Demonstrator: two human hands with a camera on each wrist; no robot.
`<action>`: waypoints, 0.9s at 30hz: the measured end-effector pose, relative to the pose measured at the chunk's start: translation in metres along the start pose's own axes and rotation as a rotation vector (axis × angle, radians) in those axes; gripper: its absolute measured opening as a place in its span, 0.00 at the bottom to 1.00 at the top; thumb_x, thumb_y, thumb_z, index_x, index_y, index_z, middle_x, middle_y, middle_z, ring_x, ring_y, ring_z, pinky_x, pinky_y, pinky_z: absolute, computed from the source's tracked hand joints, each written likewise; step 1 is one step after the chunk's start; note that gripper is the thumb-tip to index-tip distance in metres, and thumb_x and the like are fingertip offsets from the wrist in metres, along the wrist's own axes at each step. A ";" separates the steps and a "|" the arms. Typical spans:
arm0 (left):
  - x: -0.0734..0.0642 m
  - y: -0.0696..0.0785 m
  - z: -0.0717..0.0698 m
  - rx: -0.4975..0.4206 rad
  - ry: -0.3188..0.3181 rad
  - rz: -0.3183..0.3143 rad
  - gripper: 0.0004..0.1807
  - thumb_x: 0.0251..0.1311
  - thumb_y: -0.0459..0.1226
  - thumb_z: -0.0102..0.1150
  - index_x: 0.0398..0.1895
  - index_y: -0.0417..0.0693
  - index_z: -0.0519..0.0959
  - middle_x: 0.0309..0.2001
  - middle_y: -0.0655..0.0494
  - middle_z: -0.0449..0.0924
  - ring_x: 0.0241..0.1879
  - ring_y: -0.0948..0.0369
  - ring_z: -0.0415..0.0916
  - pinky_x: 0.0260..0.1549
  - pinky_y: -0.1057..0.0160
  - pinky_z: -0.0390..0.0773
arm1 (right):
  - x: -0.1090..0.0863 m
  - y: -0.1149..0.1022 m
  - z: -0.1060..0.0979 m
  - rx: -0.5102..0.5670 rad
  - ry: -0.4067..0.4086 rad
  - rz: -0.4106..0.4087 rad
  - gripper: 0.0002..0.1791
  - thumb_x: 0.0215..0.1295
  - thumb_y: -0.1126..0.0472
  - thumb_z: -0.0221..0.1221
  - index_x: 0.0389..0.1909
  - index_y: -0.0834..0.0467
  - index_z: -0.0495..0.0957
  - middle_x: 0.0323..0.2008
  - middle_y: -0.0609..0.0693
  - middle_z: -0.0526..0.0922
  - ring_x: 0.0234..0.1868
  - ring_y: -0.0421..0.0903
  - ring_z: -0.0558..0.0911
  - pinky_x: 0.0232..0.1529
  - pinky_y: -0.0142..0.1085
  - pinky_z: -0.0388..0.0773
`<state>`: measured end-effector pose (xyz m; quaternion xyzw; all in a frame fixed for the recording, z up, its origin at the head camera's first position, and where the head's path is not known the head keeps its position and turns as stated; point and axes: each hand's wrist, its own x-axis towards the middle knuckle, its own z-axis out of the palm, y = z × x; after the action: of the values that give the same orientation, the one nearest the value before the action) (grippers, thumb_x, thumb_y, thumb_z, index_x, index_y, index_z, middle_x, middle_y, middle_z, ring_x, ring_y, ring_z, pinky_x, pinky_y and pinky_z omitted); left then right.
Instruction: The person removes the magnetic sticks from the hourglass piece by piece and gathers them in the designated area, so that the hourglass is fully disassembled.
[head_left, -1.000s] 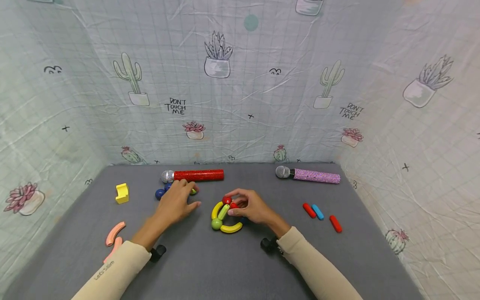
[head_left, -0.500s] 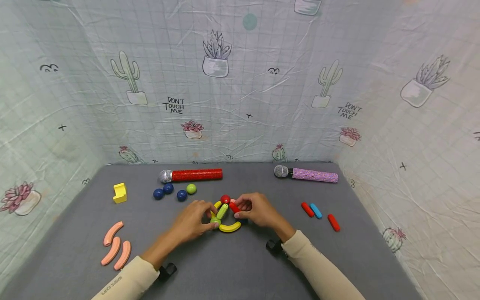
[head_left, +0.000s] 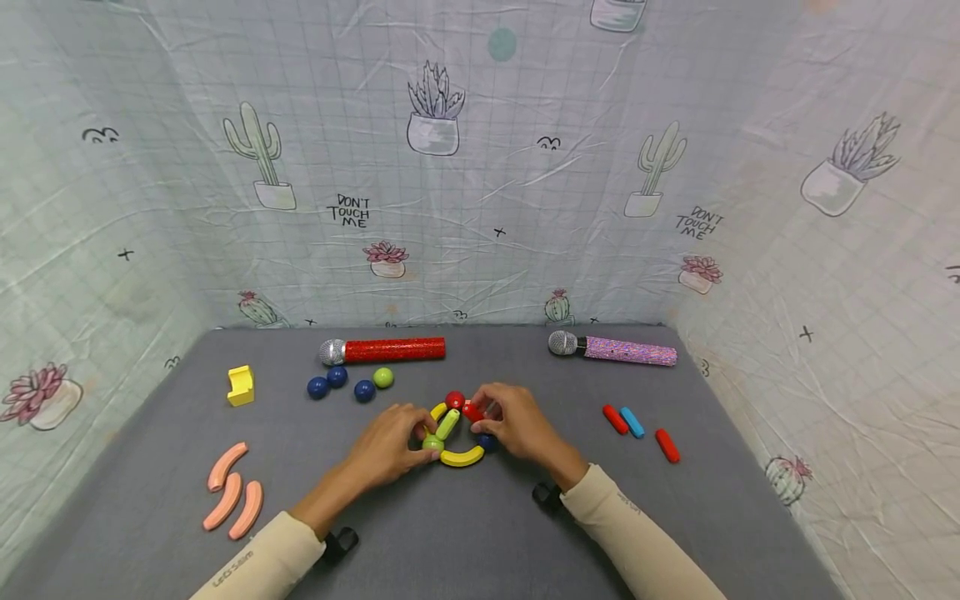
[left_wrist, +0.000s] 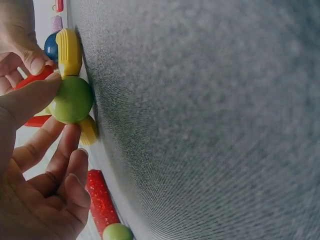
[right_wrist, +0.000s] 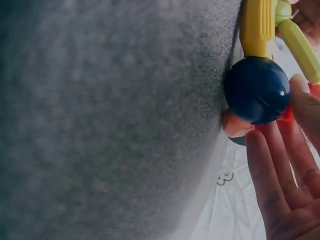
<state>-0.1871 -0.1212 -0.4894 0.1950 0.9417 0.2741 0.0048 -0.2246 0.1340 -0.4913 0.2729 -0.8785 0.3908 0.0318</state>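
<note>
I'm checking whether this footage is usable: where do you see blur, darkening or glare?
Head: soft, fairly even light; left wrist: tabletop blurred, dark toward upper right, green ball clearer; right wrist: tabletop also blurred, glint on the blue ball.

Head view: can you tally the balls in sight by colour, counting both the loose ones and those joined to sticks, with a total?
Blue balls: 4 (three loose, one joined)
Green balls: 2 (one loose, one joined)
Red ball: 1 (joined)
Total: 7
</note>
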 end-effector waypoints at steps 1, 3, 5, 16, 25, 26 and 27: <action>0.000 0.000 0.000 -0.001 0.000 -0.001 0.14 0.55 0.44 0.82 0.41 0.56 0.86 0.35 0.62 0.79 0.38 0.65 0.70 0.38 0.63 0.72 | -0.001 0.001 -0.001 0.008 0.009 0.011 0.14 0.57 0.64 0.78 0.43 0.53 0.86 0.40 0.47 0.88 0.36 0.40 0.87 0.39 0.30 0.84; 0.000 0.000 0.000 -0.004 -0.002 -0.001 0.14 0.55 0.44 0.82 0.41 0.56 0.86 0.35 0.62 0.79 0.37 0.65 0.70 0.38 0.63 0.72 | -0.002 0.004 -0.003 0.022 0.040 0.032 0.15 0.56 0.64 0.78 0.43 0.54 0.87 0.39 0.47 0.88 0.36 0.39 0.87 0.40 0.30 0.85; -0.001 -0.001 0.001 -0.006 -0.003 -0.002 0.14 0.55 0.44 0.82 0.41 0.56 0.86 0.36 0.62 0.79 0.37 0.65 0.70 0.38 0.63 0.72 | -0.005 0.009 -0.008 0.041 0.075 0.073 0.15 0.56 0.65 0.79 0.43 0.54 0.88 0.39 0.47 0.88 0.36 0.38 0.86 0.40 0.30 0.85; 0.000 -0.005 0.002 -0.008 0.010 0.007 0.15 0.55 0.44 0.82 0.41 0.56 0.85 0.35 0.62 0.79 0.37 0.65 0.70 0.38 0.63 0.72 | -0.036 0.044 -0.061 -0.033 0.161 0.291 0.15 0.57 0.62 0.79 0.45 0.53 0.89 0.38 0.47 0.90 0.36 0.39 0.87 0.39 0.34 0.85; -0.001 -0.004 0.001 -0.018 0.008 0.009 0.14 0.55 0.44 0.82 0.41 0.56 0.85 0.35 0.63 0.79 0.37 0.65 0.70 0.38 0.63 0.72 | -0.068 0.073 -0.102 -0.239 0.192 0.372 0.13 0.54 0.64 0.80 0.39 0.59 0.89 0.32 0.50 0.91 0.32 0.42 0.88 0.35 0.37 0.83; -0.001 -0.004 0.001 -0.020 0.006 0.009 0.14 0.55 0.44 0.82 0.41 0.56 0.85 0.35 0.63 0.79 0.37 0.65 0.70 0.38 0.63 0.72 | -0.071 0.075 -0.105 -0.270 0.189 0.374 0.12 0.54 0.64 0.80 0.38 0.59 0.89 0.31 0.50 0.91 0.31 0.42 0.87 0.35 0.38 0.82; -0.001 -0.004 0.001 -0.021 0.005 0.009 0.15 0.55 0.45 0.82 0.41 0.56 0.85 0.35 0.63 0.79 0.37 0.65 0.70 0.38 0.63 0.72 | -0.075 0.076 -0.108 -0.296 0.185 0.377 0.12 0.53 0.64 0.80 0.38 0.60 0.90 0.30 0.50 0.91 0.31 0.43 0.87 0.35 0.39 0.81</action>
<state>-0.1876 -0.1237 -0.4925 0.1984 0.9379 0.2845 0.0030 -0.2168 0.2857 -0.4874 0.0596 -0.9549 0.2803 0.0781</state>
